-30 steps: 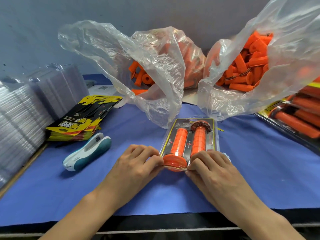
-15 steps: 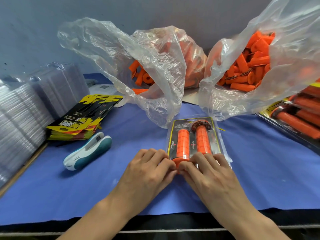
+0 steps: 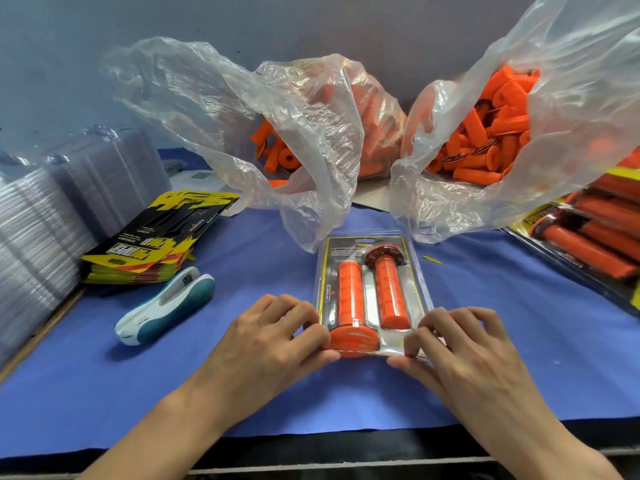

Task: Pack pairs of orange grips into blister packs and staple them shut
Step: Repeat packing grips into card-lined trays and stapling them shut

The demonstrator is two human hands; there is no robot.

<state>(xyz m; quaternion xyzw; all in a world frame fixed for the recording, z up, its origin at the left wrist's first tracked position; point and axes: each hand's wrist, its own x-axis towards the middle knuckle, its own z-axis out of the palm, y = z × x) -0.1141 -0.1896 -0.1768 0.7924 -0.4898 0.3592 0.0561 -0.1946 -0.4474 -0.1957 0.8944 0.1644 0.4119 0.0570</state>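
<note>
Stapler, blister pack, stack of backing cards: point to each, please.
stapler [image 3: 166, 304]: head view, middle of its white-and-teal body.
blister pack [image 3: 349, 249]: head view, clear front near its top edge.
stack of backing cards [image 3: 149, 249]: head view, top card's black-and-yellow print.

I log the blister pack [image 3: 419, 289] as clear, glossy plastic; orange grips [image 3: 349, 296] look matt and ribbed. Table [image 3: 277, 393] cover: matt blue cloth. Bags [image 3: 311, 133]: thin crinkled film. Stapler [image 3: 166, 306]: smooth plastic. Insert cards [image 3: 149, 251]: printed paper.
</note>
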